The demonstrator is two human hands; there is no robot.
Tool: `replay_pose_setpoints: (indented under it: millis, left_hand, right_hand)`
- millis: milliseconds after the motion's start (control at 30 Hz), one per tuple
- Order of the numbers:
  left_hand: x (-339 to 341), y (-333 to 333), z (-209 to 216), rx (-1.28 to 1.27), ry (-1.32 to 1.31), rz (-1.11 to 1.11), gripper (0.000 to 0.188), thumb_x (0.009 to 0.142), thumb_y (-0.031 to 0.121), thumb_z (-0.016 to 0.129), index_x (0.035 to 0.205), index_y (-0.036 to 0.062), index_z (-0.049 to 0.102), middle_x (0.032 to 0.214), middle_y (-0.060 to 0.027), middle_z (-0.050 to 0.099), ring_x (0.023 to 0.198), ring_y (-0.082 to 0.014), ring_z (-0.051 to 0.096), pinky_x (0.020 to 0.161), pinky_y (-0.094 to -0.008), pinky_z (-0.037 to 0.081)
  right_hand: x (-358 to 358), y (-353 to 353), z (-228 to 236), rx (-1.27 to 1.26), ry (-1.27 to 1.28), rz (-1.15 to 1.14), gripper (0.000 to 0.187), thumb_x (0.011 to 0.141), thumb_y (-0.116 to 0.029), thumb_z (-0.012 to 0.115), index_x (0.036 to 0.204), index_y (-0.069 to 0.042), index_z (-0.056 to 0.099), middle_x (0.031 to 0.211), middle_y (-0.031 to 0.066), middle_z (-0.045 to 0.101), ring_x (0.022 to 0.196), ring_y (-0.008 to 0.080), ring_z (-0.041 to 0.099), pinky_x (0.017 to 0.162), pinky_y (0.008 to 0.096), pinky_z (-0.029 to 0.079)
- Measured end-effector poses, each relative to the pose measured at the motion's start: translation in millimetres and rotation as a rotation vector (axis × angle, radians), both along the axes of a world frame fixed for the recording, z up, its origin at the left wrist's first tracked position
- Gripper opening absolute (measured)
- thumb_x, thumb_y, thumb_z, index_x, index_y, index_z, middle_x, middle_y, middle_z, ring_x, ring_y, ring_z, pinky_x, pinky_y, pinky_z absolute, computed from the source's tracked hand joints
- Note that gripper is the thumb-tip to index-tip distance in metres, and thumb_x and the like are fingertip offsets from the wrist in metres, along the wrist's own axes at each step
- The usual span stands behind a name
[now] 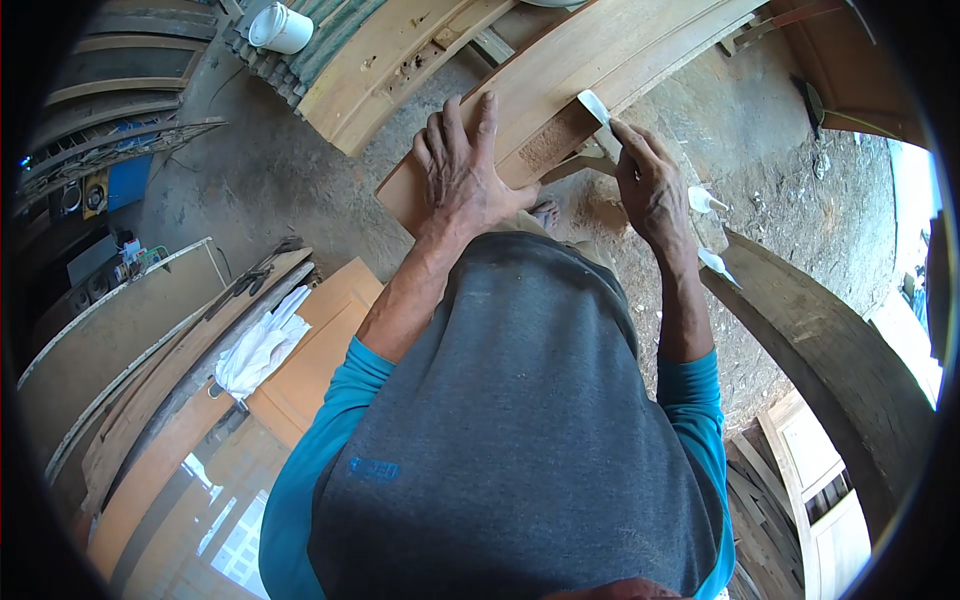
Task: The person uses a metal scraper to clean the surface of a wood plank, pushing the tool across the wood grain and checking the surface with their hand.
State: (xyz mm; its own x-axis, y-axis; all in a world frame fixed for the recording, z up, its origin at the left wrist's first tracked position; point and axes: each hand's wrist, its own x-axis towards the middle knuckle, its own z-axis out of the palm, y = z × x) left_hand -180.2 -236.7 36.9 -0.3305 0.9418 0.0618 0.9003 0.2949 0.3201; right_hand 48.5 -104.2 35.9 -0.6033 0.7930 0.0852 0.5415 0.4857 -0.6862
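A long wooden panel (620,40) with a grooved edge lies in front of me, running from near my left hand up to the far right. My left hand (460,175) rests on its near end, fingers spread and thumb out to the right. In my right hand (652,188) is a white flat-bladed scraper (594,106), its blade over the panel's right edge. Beside the blade, a rough brown patch (548,148) of what looks like sawdust or filler covers part of the panel. How the fingers wrap the handle is partly hidden.
Two white nozzle bottles, one by my wrist (705,200) and one by my forearm (717,266), are on the right near a curved wooden beam (820,330). Another wooden piece (385,70) and a white bucket (281,29) stand far left. Boards and a white cloth (262,345) lie left.
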Motion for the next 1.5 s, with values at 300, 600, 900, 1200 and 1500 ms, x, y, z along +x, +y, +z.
replay_pose_setpoints:
  millis: [300,600,900,1200,1500]
  left_hand:
    - [1,0,2,-0.008,0.002,0.006,0.135,0.060,0.048,0.098,0.169,0.0120,0.028,0.155,-0.0287,0.036,0.141,-0.0486,0.039,0.115,-0.0658,0.029]
    - [2,0,1,-0.002,0.020,0.003,0.137,0.059,0.048,0.100,0.170,0.0133,0.027,0.155,-0.0276,0.037,0.139,-0.0477,0.041,0.114,-0.0652,0.029]
    - [0,0,-1,-0.049,-0.030,0.006,0.141,0.058,0.054,0.099,0.171,0.0135,0.025,0.160,-0.0308,0.031,0.145,-0.0521,0.034,0.116,-0.0689,0.025]
    - [2,2,4,-0.036,-0.011,0.008,0.135,0.061,0.050,0.099,0.169,0.0128,0.027,0.158,-0.0297,0.034,0.142,-0.0496,0.038,0.115,-0.0665,0.027]
    - [1,1,1,-0.036,0.016,0.007,0.135,0.061,0.052,0.098,0.170,0.0132,0.028,0.157,-0.0300,0.034,0.142,-0.0498,0.037,0.115,-0.0671,0.026]
  right_hand:
    - [2,-4,5,-0.007,-0.032,0.045,0.044,0.093,-0.001,0.069,0.135,-0.015,0.073,0.130,0.0128,0.074,0.110,0.0357,0.074,0.091,0.0453,0.061]
    - [1,-11,4,0.006,-0.078,-0.010,0.049,0.090,-0.003,0.071,0.137,-0.017,0.073,0.129,0.0101,0.073,0.115,0.0336,0.072,0.093,0.0439,0.060]
    - [1,-21,2,0.076,-0.127,0.003,0.041,0.099,-0.006,0.069,0.138,-0.018,0.074,0.126,0.0099,0.073,0.109,0.0329,0.073,0.090,0.0434,0.060]
    - [-3,-22,1,0.092,-0.127,-0.035,0.040,0.099,-0.006,0.069,0.137,-0.018,0.073,0.124,0.0104,0.073,0.108,0.0331,0.072,0.090,0.0440,0.059]
    - [1,-27,-4,0.111,-0.157,0.001,0.051,0.089,-0.002,0.069,0.137,-0.018,0.073,0.121,0.0081,0.072,0.112,0.0309,0.071,0.095,0.0420,0.059]
